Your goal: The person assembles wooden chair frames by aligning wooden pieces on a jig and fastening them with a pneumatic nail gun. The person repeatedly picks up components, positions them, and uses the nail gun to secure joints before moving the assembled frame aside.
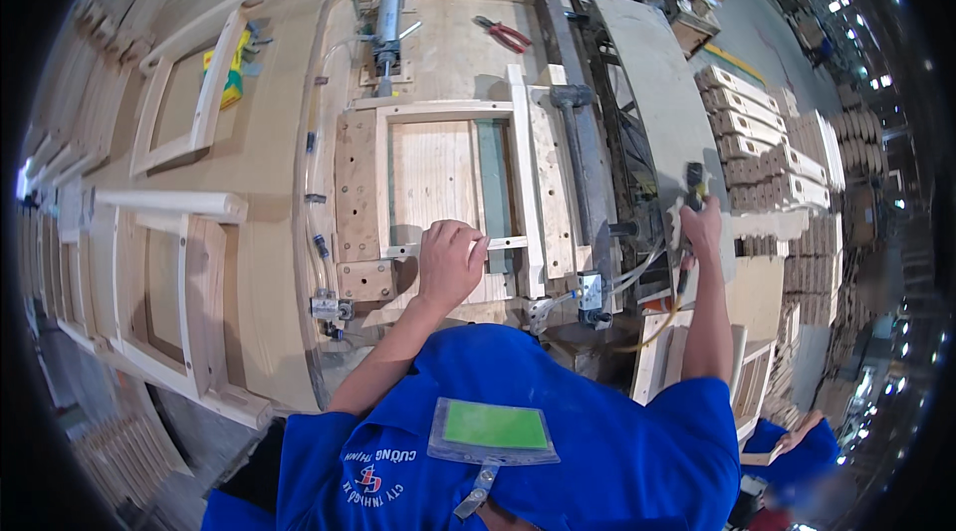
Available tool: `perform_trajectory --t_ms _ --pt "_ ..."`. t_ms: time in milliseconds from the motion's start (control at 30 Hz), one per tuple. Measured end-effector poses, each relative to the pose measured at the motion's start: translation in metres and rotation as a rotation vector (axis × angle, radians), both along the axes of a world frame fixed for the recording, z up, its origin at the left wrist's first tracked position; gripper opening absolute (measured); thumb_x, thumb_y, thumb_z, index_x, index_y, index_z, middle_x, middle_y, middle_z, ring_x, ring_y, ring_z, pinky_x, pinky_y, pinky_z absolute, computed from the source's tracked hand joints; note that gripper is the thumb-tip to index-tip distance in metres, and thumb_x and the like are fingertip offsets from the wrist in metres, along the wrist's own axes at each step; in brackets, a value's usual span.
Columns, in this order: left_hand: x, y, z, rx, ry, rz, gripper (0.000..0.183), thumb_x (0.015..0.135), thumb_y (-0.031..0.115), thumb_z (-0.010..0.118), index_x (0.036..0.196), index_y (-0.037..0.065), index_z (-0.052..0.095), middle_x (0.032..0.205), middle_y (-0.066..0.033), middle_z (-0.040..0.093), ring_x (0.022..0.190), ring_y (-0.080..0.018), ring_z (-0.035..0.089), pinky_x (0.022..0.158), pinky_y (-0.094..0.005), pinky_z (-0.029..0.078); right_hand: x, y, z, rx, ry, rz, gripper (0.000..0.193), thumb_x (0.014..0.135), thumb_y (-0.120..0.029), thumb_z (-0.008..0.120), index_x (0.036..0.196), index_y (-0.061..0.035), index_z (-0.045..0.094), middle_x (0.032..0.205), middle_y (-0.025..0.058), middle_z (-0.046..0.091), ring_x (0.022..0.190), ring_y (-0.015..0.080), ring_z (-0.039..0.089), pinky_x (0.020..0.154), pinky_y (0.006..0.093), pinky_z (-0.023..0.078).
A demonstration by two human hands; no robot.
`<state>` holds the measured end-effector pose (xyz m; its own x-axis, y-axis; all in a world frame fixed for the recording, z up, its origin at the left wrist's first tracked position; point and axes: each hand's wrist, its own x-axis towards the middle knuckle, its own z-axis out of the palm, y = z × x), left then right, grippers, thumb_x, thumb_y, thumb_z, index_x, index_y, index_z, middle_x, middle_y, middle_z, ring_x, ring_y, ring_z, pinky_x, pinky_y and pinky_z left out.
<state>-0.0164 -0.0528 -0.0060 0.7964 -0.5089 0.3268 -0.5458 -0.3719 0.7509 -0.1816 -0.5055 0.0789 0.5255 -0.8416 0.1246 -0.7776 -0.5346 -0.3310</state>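
A pale wooden frame [446, 110] lies in the clamping jig in front of me, with a long post [527, 183] along its right side. My left hand [453, 257] is closed over the frame's near rail, fingers curled and pressed together. Off to the right, my right hand [703, 224] is wrapped round an air-powered hand tool [694, 195], held at the grey board. A yellowish hose [659, 332] trails from the tool towards me. Its exact kind is partly hidden by my fingers.
A pneumatic cylinder [387, 28] and red-handled pliers [505, 34] are at the jig's far end. A metal bar clamp [581, 163] runs along its right. Assembled frames [149, 282] stand on the left; stacked wooden parts [762, 148] rise on the right. Another person's arm [797, 434] shows lower right.
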Motion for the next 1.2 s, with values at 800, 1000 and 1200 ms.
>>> perform_trajectory --t_ms 800,1000,1200 --pt "-0.046 -0.047 -0.049 0.048 1.171 -0.567 0.044 0.104 0.045 0.070 0.113 0.002 0.075 0.084 -0.0086 0.074 0.076 -0.0154 0.067 0.068 -0.0356 0.053 0.032 0.288 -0.012 0.976 -0.107 0.185 0.025 0.104 -0.012 0.065 0.121 0.0033 0.056 0.075 0.0039 0.063 0.058 0.0107 0.060 0.053 0.0290 0.053" --pt "-0.042 -0.045 -0.045 0.050 1.204 -0.565 0.044 0.100 0.042 0.071 0.115 0.001 0.075 0.081 -0.0116 0.073 0.072 -0.0212 0.069 0.068 -0.0373 0.055 0.036 0.294 -0.010 0.941 -0.068 0.166 0.029 0.103 -0.012 0.066 0.125 0.0038 0.057 0.075 0.0044 0.064 0.056 0.0109 0.060 0.052 0.0290 0.051" --pt "-0.037 -0.051 -0.035 0.031 1.329 -0.537 0.039 0.102 0.039 0.071 0.099 0.000 0.074 0.078 -0.0081 0.071 0.069 -0.0176 0.066 0.065 -0.0353 0.051 0.045 0.291 0.001 0.936 -0.120 0.139 0.026 0.103 -0.013 0.066 0.121 0.0034 0.058 0.075 0.0052 0.065 0.057 0.0108 0.061 0.052 0.0286 0.050"
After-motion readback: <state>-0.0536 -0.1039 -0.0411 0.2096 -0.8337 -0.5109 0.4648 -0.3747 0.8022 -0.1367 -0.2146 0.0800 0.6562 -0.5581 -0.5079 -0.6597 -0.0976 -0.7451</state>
